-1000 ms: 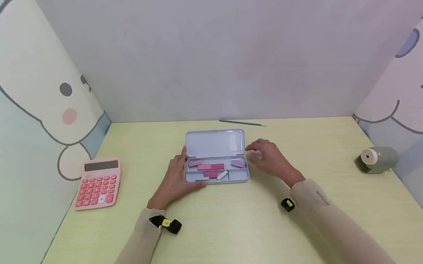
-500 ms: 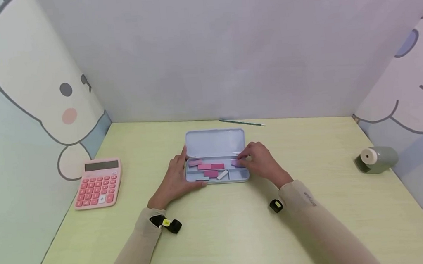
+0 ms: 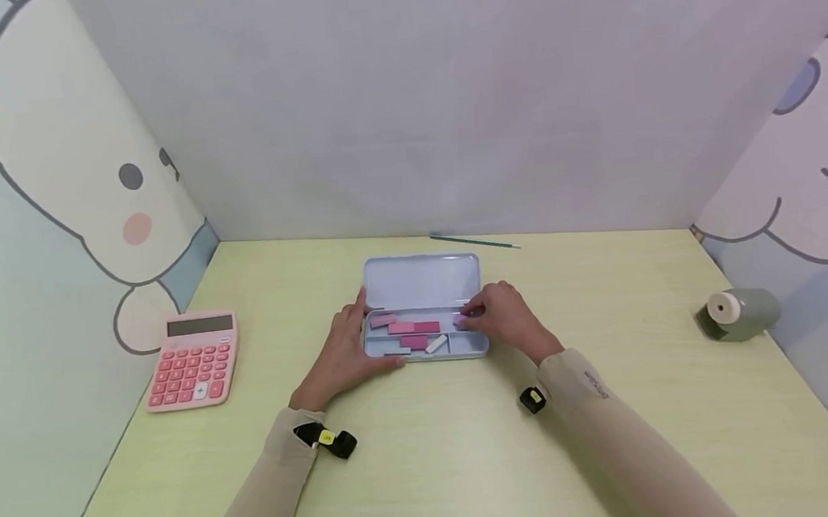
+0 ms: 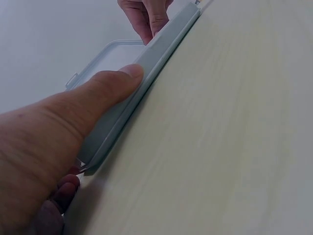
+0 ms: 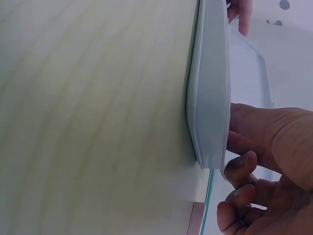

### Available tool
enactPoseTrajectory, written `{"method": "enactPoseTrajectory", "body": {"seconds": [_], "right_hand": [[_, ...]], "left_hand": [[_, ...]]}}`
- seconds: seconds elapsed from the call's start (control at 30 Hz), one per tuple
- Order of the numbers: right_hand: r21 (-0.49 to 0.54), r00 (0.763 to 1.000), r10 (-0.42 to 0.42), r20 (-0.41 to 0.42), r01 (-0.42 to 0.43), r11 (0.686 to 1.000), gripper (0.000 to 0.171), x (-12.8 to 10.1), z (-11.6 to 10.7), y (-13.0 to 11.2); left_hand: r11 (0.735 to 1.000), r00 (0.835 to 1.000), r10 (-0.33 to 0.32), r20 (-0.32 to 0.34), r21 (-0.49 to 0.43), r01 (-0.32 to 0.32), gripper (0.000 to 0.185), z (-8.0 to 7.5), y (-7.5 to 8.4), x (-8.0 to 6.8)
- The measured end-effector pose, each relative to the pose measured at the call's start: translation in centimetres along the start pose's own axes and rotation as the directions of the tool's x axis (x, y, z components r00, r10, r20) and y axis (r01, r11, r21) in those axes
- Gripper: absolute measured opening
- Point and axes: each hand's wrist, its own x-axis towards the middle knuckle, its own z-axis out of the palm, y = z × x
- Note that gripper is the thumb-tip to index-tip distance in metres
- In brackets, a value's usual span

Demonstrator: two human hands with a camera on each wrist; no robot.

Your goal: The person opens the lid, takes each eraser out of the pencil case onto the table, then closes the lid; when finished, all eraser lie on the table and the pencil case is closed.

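A light blue pencil case (image 3: 423,280) lies on the table with its lid swung back. My left hand (image 3: 343,352) grips its left end, the thumb on the front wall (image 4: 129,73) and the other fingers round the side. At the right end of the back compartment, my right hand (image 3: 508,316) pinches a lilac eraser (image 3: 458,319), mostly hidden by the fingers. In the right wrist view, the case wall (image 5: 212,88) hides those fingertips. Pink and magenta erasers (image 3: 427,327) lie left of it in the case. A small white stick (image 3: 436,343) lies in the front compartment.
Behind the case, a dark green pencil (image 3: 474,241) lies near the wall. A pink calculator (image 3: 193,359) sits at the left edge of the table, and a grey-green pencil sharpener (image 3: 739,314) at the right.
My right hand has moved left from beside the case into its right end and taken hold of the lilac eraser. The left hand has stayed on the case.
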Motion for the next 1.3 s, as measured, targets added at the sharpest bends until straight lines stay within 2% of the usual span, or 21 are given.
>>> {"method": "enactPoseTrajectory", "body": {"seconds": [0.13,0.37,0.57,0.83,0.97,1.07,1.3], "right_hand": [[0.005,1.000,-0.001,0.010,0.001,1.000,0.029,0.0,0.0,-0.1],[0.003,0.998,-0.067,-0.015,0.067,0.998,0.025,0.1,0.1,0.3],[0.029,0.982,-0.162,-0.098,0.166,0.986,0.021,-0.4,0.1,0.9],[0.043,0.953,-0.230,-0.197,0.243,0.969,0.020,-1.1,-1.3,2.2],[0.052,0.946,-0.227,-0.231,0.245,0.968,0.021,-1.2,-2.1,3.4],[0.066,0.950,-0.200,-0.240,0.221,0.973,0.020,-1.5,-2.8,4.3],[-0.010,0.955,-0.177,-0.238,0.180,0.984,0.021,-1.9,-4.1,6.6]], "left_hand": [[1.000,1.000,-0.004,0.003,0.002,0.004,0.140,0.0,0.2,0.0],[1.000,1.000,-0.010,0.003,-0.003,0.010,0.140,-0.1,0.2,-0.1],[1.000,1.000,0.007,-0.004,-0.004,-0.007,0.140,-0.1,0.1,0.0],[1.000,1.000,0.005,-0.009,0.001,-0.005,0.142,0.1,-0.1,0.0],[1.000,1.000,-0.001,-0.010,-0.005,0.001,0.142,0.2,-0.3,0.0],[1.000,1.000,-0.001,-0.003,-0.009,0.001,0.141,0.2,-0.2,0.0],[1.000,1.000,-0.003,0.002,-0.003,0.003,0.141,0.0,-0.1,0.0]]}}
